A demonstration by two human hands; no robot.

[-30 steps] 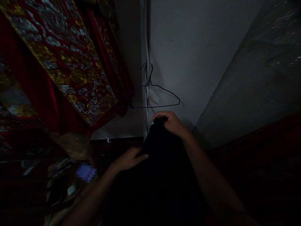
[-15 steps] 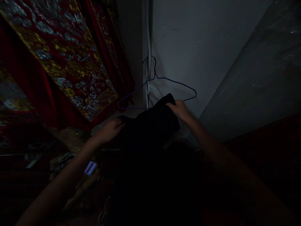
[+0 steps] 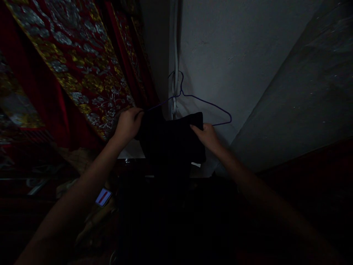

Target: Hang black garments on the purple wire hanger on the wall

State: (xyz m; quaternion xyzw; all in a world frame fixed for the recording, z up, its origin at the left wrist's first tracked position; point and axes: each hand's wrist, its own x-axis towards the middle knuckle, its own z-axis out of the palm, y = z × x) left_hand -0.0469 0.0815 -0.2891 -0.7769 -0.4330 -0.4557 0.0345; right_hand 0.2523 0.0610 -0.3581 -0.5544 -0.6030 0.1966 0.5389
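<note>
Both my hands grip a black garment, dark enough that its exact kind does not show. Its upper left part is pinched in my left hand, in front of the left end of a purple hanger. My right hand holds the upper right edge, thumb in front and fingers behind the cloth. Hooked at a pale cord or pipe, the hanger hangs against the wall; its right end shows bare, while the cloth covers its lower bar and left end. Darkness swallows the garment's lower part.
Red cloth with gold and silver embroidery hangs at the left. A lit phone lies on tan cloth below my left forearm. Behind the hanger is a grey wall, with shiny sheeting to the right.
My left hand has risen, lifting the garment's left part over the hanger's left end. My right hand has shifted slightly down, still gripping. A small pale patch now shows beneath the cloth's right edge.
</note>
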